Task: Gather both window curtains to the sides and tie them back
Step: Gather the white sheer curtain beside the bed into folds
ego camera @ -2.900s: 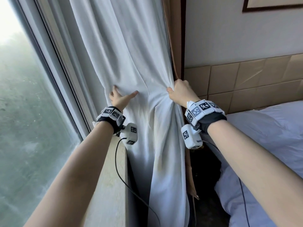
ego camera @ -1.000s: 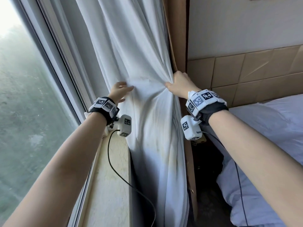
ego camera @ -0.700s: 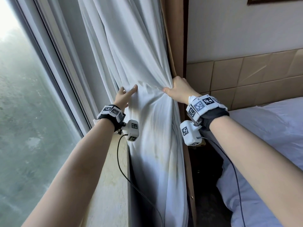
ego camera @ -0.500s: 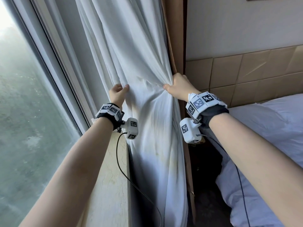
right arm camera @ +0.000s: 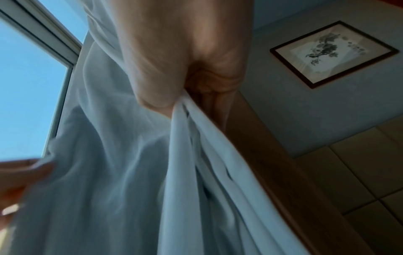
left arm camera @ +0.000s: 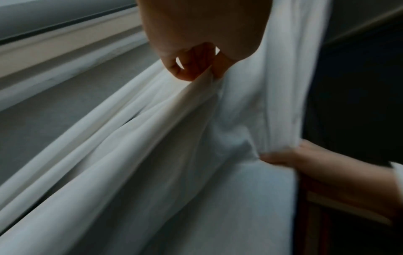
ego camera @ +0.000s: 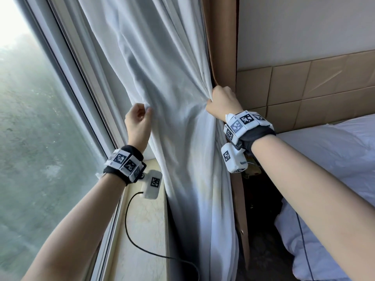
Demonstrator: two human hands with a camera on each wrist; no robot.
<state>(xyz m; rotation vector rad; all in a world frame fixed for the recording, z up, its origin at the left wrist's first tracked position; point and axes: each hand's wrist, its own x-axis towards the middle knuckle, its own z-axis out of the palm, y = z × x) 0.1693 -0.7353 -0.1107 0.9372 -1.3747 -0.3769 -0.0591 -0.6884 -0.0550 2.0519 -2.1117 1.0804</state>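
Observation:
A white curtain (ego camera: pixel 162 82) hangs bunched at the window's right side, against a brown wooden frame (ego camera: pixel 223 37). My left hand (ego camera: pixel 140 116) pinches a fold at the curtain's left edge; the left wrist view shows thumb and fingers of that left hand (left arm camera: pixel 196 69) closed on the cloth (left arm camera: pixel 174 146). My right hand (ego camera: pixel 220 102) grips the gathered right edge in a fist beside the frame. In the right wrist view, folds of the curtain (right arm camera: pixel 130 172) run out from under the right hand (right arm camera: pixel 181 96). No tie-back is in view.
The window glass (ego camera: pixel 30 128) fills the left, above a pale stone sill (ego camera: pixel 142 230) with a black cable across it. A bed with white bedding (ego camera: pixel 324 159) lies at the right under a tan padded headboard (ego camera: pixel 304 84). A framed picture (right arm camera: pixel 333 51) hangs on the wall.
My left hand went from lying flat on the curtain to curling and pinching its left edge. The right hand kept its grip beside the frame.

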